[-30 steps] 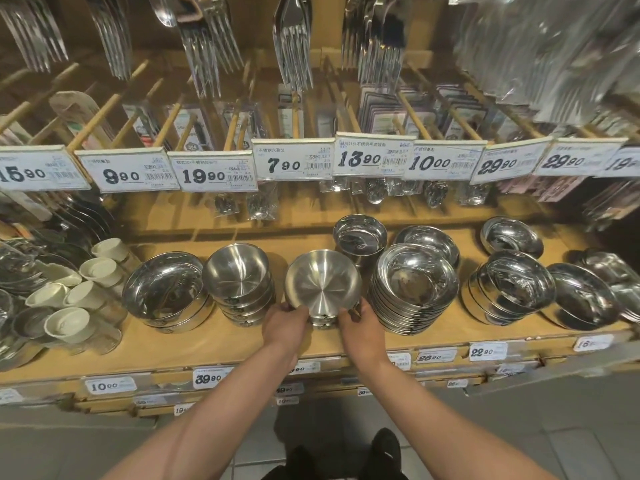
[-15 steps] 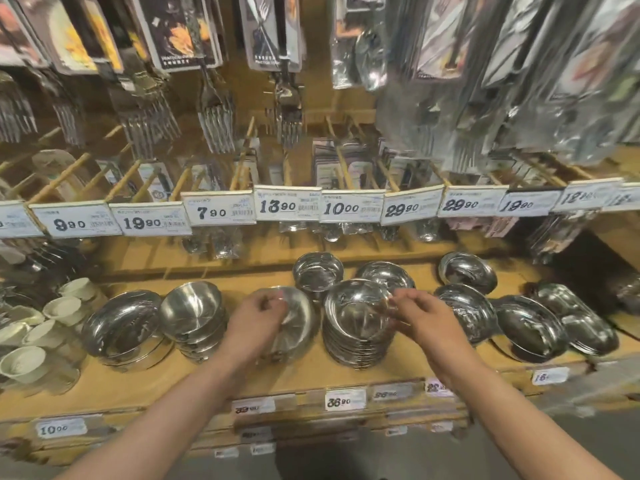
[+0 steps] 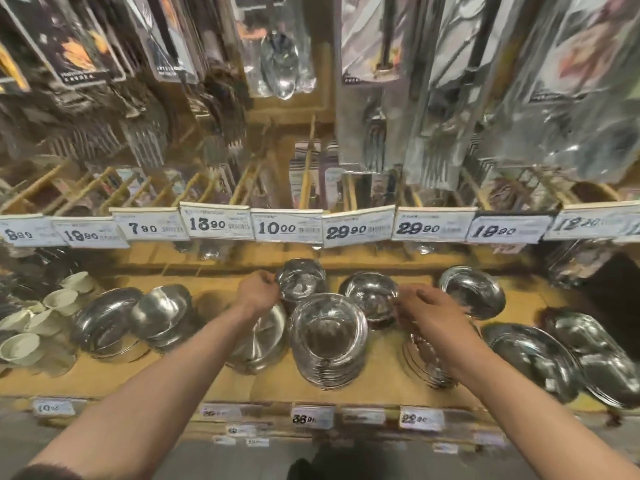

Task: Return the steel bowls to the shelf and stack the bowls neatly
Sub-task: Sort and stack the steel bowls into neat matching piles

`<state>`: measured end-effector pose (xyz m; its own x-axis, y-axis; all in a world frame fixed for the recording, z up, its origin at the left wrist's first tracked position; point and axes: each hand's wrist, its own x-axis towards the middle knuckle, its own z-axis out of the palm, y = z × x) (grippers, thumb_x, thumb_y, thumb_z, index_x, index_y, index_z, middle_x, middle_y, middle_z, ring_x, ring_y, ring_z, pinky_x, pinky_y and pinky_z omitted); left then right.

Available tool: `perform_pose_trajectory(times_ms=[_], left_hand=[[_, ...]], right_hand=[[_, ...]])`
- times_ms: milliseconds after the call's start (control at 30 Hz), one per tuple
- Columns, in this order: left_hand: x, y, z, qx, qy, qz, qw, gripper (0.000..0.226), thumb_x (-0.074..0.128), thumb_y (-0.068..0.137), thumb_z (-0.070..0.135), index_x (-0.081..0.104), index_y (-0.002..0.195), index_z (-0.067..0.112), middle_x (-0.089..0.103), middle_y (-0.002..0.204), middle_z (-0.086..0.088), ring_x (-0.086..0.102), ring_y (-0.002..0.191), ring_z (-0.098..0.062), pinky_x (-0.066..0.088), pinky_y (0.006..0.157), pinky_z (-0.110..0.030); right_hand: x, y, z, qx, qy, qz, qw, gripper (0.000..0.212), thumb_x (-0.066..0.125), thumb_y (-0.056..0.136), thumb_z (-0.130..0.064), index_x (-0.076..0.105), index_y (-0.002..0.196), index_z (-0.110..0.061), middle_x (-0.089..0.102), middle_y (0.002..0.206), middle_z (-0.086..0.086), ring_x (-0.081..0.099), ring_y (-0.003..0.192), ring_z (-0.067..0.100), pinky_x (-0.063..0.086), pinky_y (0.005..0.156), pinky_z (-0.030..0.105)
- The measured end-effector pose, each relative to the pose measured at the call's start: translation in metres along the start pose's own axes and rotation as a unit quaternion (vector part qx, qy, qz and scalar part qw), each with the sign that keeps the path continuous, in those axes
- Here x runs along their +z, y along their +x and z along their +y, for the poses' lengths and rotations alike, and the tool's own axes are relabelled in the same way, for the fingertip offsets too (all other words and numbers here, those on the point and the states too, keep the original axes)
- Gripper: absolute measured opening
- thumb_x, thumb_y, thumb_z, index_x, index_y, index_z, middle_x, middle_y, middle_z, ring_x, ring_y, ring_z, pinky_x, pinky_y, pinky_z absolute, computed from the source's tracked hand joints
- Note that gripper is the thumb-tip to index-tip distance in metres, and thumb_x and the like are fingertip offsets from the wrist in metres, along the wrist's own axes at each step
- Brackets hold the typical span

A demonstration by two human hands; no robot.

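- Steel bowls are seen on a wooden shelf point(image 3: 381, 382), in several stacks and singly, all with the opening tilted toward the camera.
- A small deep bowl point(image 3: 300, 279) at the back of the shelf is touched on its left rim by the left hand point(image 3: 258, 292). The fingers are curled at the rim, but whether the rim is really pinched cannot be told, because the picture is blurred.
- A second back bowl point(image 3: 369, 295) is met at its right rim by the right hand point(image 3: 427, 311). This grip is seen with the fingers spread and only loosely bent, and nothing is closed inside it.
- A tall stack of bowls point(image 3: 329, 341) is placed between the two forearms, in front of both back bowls.
- A flat steel bowl point(image 3: 258, 344) is partly covered by the left forearm, just beside the tall stack.
- Another stack point(image 3: 427, 363) is partly hidden under the right forearm.
- More bowls are placed at the left point(image 3: 104, 320) and at the right point(image 3: 472, 291).
- White cups point(image 3: 20, 346) are kept at the far left of the shelf.
- A row of price tags point(image 3: 287, 227) is fixed above the bowls, and packed cutlery point(image 3: 375, 81) is hung higher up.
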<state>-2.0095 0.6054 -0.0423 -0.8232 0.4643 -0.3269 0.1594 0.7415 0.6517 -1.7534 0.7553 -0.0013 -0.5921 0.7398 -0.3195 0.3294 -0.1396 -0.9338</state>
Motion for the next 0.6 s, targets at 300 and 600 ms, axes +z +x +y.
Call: perform_pose_trajectory(times_ms=[300,600], left_hand=[[0.008,0.056,0.019,0.021,0.166,-0.024,0.986,0.034,0.041,0.106,0.027,0.063,0.122,0.008,0.065,0.131,-0.014,0.059,0.121,-0.028,0.045,0.099,-0.032],[0.018,0.091,0.009,0.01,0.233,-0.131,0.963,0.023,0.059,0.099,0.029,0.06,0.119,0.018,0.044,0.083,0.011,0.045,0.074,-0.006,0.039,0.058,-0.014]], right_hand=[[0.0,0.035,-0.007,0.042,0.022,0.054,0.997,0.013,0.058,0.101,-0.022,0.069,0.108,-0.025,0.074,0.098,0.001,0.07,0.091,0.019,0.053,0.069,0.027],[-0.005,0.04,-0.015,0.053,0.021,0.074,0.996,0.018,0.052,0.104,-0.018,0.069,0.112,-0.016,0.073,0.111,0.008,0.069,0.105,0.028,0.057,0.096,0.045]])
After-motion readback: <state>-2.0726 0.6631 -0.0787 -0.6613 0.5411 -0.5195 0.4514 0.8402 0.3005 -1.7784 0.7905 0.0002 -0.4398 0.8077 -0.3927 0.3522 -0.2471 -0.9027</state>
